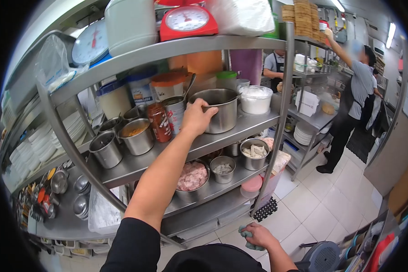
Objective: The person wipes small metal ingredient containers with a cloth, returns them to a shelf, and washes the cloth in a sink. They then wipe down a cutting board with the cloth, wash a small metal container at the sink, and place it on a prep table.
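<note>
My left hand (197, 117) reaches to the middle shelf and grips the near rim of a deep steel pot (224, 119), thumb over the edge. The pot stands upright on the shelf; its contents are hidden. Low by my body, my right hand (259, 236) is closed around a crumpled grey-green cloth (249, 240). Left of the pot are an open can (176, 113) with a spoon handle rising from it and a red-brown jar (159, 121). On its right stands a white tub (256, 99).
Below, a pot of raw pink meat (192, 176) and smaller steel pots (222, 169) fill the lower shelf. A red scale (188, 22) sits on top. A person (356, 95) reaches up at the right. A grey round-topped stool (324, 258) stands near my right side.
</note>
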The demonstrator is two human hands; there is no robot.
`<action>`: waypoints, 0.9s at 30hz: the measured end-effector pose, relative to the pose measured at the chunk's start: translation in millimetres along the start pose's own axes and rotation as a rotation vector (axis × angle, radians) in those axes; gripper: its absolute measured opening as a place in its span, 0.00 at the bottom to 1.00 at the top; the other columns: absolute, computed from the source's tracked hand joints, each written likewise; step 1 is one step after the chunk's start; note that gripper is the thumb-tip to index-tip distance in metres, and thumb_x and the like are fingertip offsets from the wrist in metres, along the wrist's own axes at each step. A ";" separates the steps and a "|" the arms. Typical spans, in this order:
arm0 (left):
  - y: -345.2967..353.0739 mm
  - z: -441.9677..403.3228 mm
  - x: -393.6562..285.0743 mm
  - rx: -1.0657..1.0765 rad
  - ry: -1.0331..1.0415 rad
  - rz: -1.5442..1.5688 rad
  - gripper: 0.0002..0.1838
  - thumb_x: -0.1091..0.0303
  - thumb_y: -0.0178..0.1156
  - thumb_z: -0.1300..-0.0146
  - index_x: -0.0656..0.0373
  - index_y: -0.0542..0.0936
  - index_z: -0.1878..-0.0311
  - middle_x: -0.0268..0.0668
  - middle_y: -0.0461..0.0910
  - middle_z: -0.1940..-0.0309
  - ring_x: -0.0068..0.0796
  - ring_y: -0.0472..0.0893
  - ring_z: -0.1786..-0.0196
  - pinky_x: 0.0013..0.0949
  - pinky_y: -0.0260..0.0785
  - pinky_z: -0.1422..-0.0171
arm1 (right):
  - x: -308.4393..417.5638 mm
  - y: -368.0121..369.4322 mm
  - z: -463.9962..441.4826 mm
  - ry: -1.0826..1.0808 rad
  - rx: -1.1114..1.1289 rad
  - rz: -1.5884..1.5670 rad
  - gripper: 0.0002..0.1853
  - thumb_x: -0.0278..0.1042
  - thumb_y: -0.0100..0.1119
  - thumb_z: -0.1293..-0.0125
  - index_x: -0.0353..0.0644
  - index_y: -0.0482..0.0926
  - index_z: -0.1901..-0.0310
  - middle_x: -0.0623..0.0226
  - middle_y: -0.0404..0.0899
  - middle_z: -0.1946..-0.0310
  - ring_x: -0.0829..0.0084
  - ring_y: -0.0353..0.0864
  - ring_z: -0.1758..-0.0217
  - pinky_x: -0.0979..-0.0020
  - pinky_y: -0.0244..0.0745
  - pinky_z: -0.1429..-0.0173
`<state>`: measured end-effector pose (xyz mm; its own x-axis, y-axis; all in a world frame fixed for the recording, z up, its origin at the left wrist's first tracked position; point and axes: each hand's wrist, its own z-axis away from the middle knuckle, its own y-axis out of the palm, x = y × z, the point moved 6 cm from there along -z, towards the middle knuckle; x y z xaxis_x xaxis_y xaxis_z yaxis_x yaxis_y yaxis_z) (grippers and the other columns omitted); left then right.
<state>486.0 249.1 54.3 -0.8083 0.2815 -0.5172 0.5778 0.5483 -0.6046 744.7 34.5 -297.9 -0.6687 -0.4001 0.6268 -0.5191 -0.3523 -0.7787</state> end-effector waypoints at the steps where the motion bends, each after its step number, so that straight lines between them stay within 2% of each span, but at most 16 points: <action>1: 1.0 -1.3 0.9 0.000 -0.011 0.007 0.25 0.49 0.67 0.41 0.60 0.77 0.52 0.55 0.77 0.52 0.52 0.78 0.46 0.45 0.69 0.42 | -1.0 5.1 -4.5 -0.021 0.004 0.009 0.20 0.34 0.64 0.47 0.49 0.82 0.50 0.58 0.78 0.48 0.55 0.79 0.45 0.60 0.75 0.41; 3: 6.4 -2.5 5.9 -0.006 -0.028 -0.011 0.24 0.55 0.66 0.39 0.58 0.75 0.45 0.54 0.76 0.49 0.54 0.77 0.45 0.47 0.69 0.40 | 2.0 12.7 -8.7 -0.042 0.017 0.013 0.20 0.34 0.64 0.47 0.48 0.82 0.50 0.59 0.78 0.48 0.55 0.79 0.46 0.60 0.75 0.42; 6: -14.5 28.1 -12.4 -0.061 0.106 -0.047 0.28 0.59 0.66 0.39 0.58 0.71 0.38 0.54 0.74 0.44 0.52 0.77 0.44 0.45 0.69 0.40 | 13.2 19.0 -20.2 -0.057 0.036 -0.002 0.20 0.34 0.65 0.47 0.48 0.82 0.50 0.59 0.78 0.48 0.55 0.79 0.46 0.60 0.76 0.42; 8: -38.7 74.7 -24.6 -0.011 0.275 0.119 0.34 0.61 0.66 0.38 0.59 0.66 0.32 0.53 0.74 0.42 0.49 0.78 0.45 0.44 0.71 0.41 | 21.1 25.9 -28.6 -0.070 0.044 -0.012 0.20 0.35 0.65 0.47 0.48 0.81 0.49 0.59 0.78 0.48 0.55 0.80 0.47 0.60 0.77 0.43; 10: -64.1 146.4 -23.3 0.567 -0.004 0.359 0.33 0.60 0.67 0.38 0.61 0.68 0.33 0.51 0.74 0.40 0.42 0.80 0.48 0.41 0.73 0.45 | 28.8 39.3 -39.4 -0.085 0.097 -0.003 0.21 0.35 0.65 0.47 0.49 0.81 0.49 0.60 0.78 0.49 0.56 0.79 0.46 0.60 0.76 0.42; 11: -81.9 182.1 -19.9 0.384 0.548 0.294 0.31 0.58 0.68 0.38 0.60 0.71 0.35 0.47 0.78 0.44 0.35 0.82 0.51 0.38 0.75 0.48 | 33.2 47.1 -44.8 -0.092 0.122 0.005 0.21 0.35 0.65 0.47 0.49 0.81 0.48 0.60 0.78 0.49 0.56 0.79 0.45 0.60 0.76 0.42; 12: -92.0 222.8 -2.7 0.783 0.257 0.341 0.28 0.56 0.67 0.37 0.58 0.74 0.37 0.44 0.81 0.48 0.32 0.83 0.51 0.35 0.76 0.47 | 40.0 56.9 -51.0 -0.133 0.152 0.021 0.22 0.36 0.65 0.47 0.50 0.81 0.48 0.60 0.78 0.48 0.56 0.78 0.44 0.61 0.75 0.40; 13: -94.8 268.2 29.1 0.871 0.180 0.478 0.29 0.53 0.65 0.35 0.56 0.73 0.35 0.42 0.82 0.49 0.32 0.84 0.52 0.35 0.76 0.46 | 46.9 68.5 -58.3 -0.173 0.179 0.040 0.22 0.36 0.65 0.47 0.51 0.81 0.47 0.60 0.78 0.48 0.56 0.78 0.43 0.61 0.75 0.39; 14: -98.7 311.0 64.8 1.120 -0.063 0.429 0.30 0.49 0.64 0.35 0.54 0.72 0.34 0.43 0.81 0.45 0.33 0.84 0.50 0.36 0.76 0.45 | 55.4 79.8 -66.1 -0.213 0.207 0.061 0.22 0.36 0.65 0.46 0.52 0.81 0.46 0.59 0.78 0.47 0.56 0.77 0.42 0.62 0.74 0.38; 15: -102.4 360.8 118.5 1.137 -0.303 0.352 0.32 0.46 0.63 0.35 0.54 0.72 0.34 0.47 0.80 0.45 0.37 0.84 0.49 0.37 0.76 0.45 | 65.5 93.7 -73.7 -0.251 0.265 0.097 0.23 0.37 0.64 0.46 0.52 0.81 0.46 0.60 0.78 0.47 0.56 0.77 0.42 0.62 0.74 0.38; 16: -117.7 406.1 165.7 0.964 -0.462 0.154 0.32 0.42 0.61 0.36 0.56 0.74 0.37 0.47 0.81 0.47 0.46 0.82 0.45 0.42 0.74 0.43 | 77.7 108.6 -81.8 -0.287 0.317 0.132 0.23 0.37 0.64 0.46 0.53 0.80 0.46 0.60 0.78 0.46 0.56 0.77 0.42 0.61 0.74 0.37; 18: -163.8 524.6 249.7 0.538 -0.574 -0.294 0.33 0.41 0.62 0.39 0.57 0.76 0.38 0.53 0.79 0.44 0.57 0.75 0.38 0.47 0.69 0.36 | 113.6 134.3 -94.9 -0.343 0.414 0.201 0.23 0.37 0.63 0.45 0.53 0.79 0.45 0.60 0.77 0.46 0.56 0.76 0.41 0.60 0.73 0.37; 19: -192.6 583.8 271.2 0.552 -0.757 -0.455 0.34 0.42 0.64 0.41 0.57 0.77 0.40 0.55 0.78 0.44 0.58 0.74 0.38 0.47 0.69 0.35 | 136.0 147.5 -98.6 -0.359 0.463 0.233 0.24 0.37 0.63 0.45 0.52 0.79 0.44 0.60 0.76 0.46 0.55 0.76 0.41 0.60 0.73 0.37; 20: -217.9 640.3 290.2 0.613 -0.883 -0.396 0.34 0.41 0.65 0.43 0.58 0.79 0.42 0.55 0.78 0.43 0.56 0.75 0.38 0.47 0.69 0.35 | 159.2 161.6 -102.0 -0.372 0.511 0.266 0.24 0.37 0.62 0.44 0.52 0.78 0.43 0.60 0.75 0.45 0.55 0.76 0.41 0.59 0.73 0.37; 22: -282.0 707.6 275.3 0.524 -1.213 -0.267 0.35 0.40 0.66 0.45 0.60 0.80 0.44 0.54 0.82 0.50 0.52 0.79 0.43 0.46 0.71 0.38 | 211.4 198.8 -105.0 -0.479 0.589 0.344 0.25 0.36 0.62 0.44 0.51 0.76 0.42 0.60 0.74 0.45 0.54 0.75 0.41 0.58 0.73 0.37; 27: -402.4 834.7 271.4 0.311 -1.476 -0.253 0.35 0.43 0.67 0.43 0.59 0.76 0.39 0.54 0.80 0.47 0.52 0.79 0.43 0.44 0.72 0.38 | 380.1 342.0 -105.5 -0.833 0.765 0.256 0.24 0.34 0.66 0.43 0.46 0.74 0.43 0.57 0.71 0.46 0.51 0.74 0.42 0.54 0.72 0.41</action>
<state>128.8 -552.5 -348.4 -0.1639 -0.9047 -0.3932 0.5987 0.2255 -0.7685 256.8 -148.8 -329.0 -0.0020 -0.8666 0.4990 0.2284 -0.4862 -0.8435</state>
